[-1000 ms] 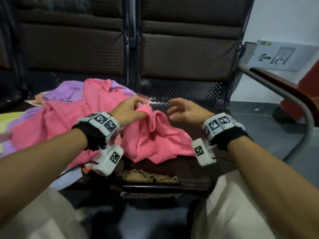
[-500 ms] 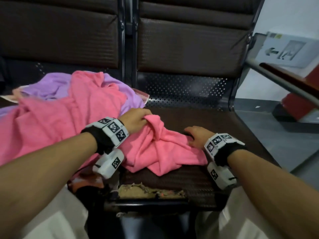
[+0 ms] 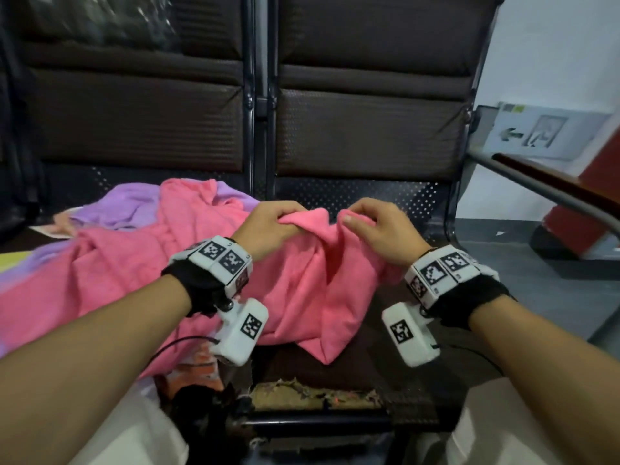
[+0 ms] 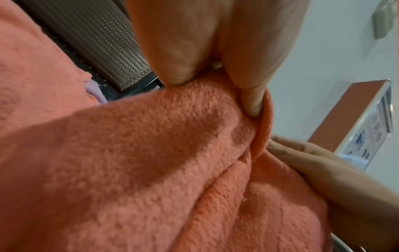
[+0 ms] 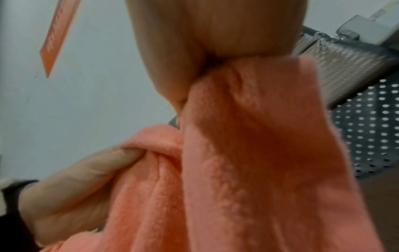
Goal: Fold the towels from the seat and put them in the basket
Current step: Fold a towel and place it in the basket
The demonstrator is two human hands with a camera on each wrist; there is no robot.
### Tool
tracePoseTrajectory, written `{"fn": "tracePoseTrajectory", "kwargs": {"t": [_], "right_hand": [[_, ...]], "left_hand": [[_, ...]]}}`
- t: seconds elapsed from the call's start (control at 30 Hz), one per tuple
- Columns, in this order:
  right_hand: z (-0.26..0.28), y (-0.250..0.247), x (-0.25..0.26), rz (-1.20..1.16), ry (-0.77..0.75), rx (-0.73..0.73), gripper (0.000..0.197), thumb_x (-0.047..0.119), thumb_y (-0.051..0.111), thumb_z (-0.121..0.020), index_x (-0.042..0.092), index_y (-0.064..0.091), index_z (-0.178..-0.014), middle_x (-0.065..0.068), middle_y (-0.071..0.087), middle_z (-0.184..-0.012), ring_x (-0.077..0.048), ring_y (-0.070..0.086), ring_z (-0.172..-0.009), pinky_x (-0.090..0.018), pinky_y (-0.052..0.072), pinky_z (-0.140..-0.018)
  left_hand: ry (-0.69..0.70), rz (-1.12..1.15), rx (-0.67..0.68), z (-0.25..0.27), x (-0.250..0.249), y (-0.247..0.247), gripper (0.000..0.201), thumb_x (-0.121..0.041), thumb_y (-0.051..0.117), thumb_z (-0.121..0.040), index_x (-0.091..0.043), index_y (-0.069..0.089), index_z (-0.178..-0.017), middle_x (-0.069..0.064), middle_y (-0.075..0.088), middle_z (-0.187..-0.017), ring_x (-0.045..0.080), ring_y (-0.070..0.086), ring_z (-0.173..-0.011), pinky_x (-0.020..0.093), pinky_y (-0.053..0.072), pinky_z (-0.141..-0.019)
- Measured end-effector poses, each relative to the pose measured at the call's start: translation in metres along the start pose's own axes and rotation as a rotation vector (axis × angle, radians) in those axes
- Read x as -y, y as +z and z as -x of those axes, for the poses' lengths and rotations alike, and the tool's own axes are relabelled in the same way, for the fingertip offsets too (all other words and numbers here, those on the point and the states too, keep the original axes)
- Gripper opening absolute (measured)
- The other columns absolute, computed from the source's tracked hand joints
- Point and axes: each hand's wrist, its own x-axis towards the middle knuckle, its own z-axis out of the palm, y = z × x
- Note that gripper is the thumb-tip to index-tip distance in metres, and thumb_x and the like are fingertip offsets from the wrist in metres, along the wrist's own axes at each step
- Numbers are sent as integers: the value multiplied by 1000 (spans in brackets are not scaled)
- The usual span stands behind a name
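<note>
Half a second ago the right hand (image 3: 382, 231) lay low on the seat (image 3: 396, 303) beside the pink towel (image 3: 312, 280); now it has come up and pinches the towel's top edge, level with the left hand (image 3: 268, 226), which keeps its grip on the same edge. The towel is lifted between them, its lower part draping onto the seat. It is fluffy and soft, bunched in deep folds. More pink cloth and a purple towel (image 3: 134, 206) lie heaped on the neighbouring seat to the left. The seats are dark, ribbed padding with a dotted metal strip; the front edge is torn, showing stuffing (image 3: 315, 394). A metal armrest (image 3: 550, 193) stands to the right.
</note>
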Motion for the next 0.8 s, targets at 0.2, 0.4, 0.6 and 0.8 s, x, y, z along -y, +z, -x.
{"fn": "tracePoseTrajectory", "kwargs": {"t": [0.2, 0.4, 0.6, 0.8], "right_hand": [[15, 10, 14, -288, -18, 423, 12, 11, 56, -93, 4, 64, -100, 6, 54, -71, 7, 44, -51, -8, 36, -54], [16, -4, 14, -208, -61, 96, 21, 16, 56, -94, 10, 60, -74, 5, 50, -59, 2, 42, -52, -14, 36, -55], [-1, -23, -22, -281, 168, -335, 22, 16, 56, -93, -3, 68, -91, -3, 60, -73, -7, 50, -64, -22, 42, -65], [-2, 4, -34, -522, 436, -71, 35, 0, 70, -77, 3, 63, -112, -7, 66, -90, -16, 62, -79, -31, 53, -79]], "left_hand": [[83, 49, 24, 14, -9, -1, 32, 14, 57, -76, -10, 70, -91, 2, 69, -85, 1, 60, -78, 14, 48, -74], [-16, -102, 31, 22, -1, -14, 11, -7, 73, -77, -16, 69, -81, 3, 68, -77, -1, 56, -69, 16, 44, -67], [-257, -432, 139, 27, 17, -27, 47, -34, 74, -78, -17, 39, -51, -2, 39, -53, 14, 35, -54, 31, 30, -59], [-384, 49, 55, 22, -9, 0, 31, -31, 67, -84, -22, 65, -54, -12, 63, -61, -1, 58, -63, 16, 44, -65]]}}
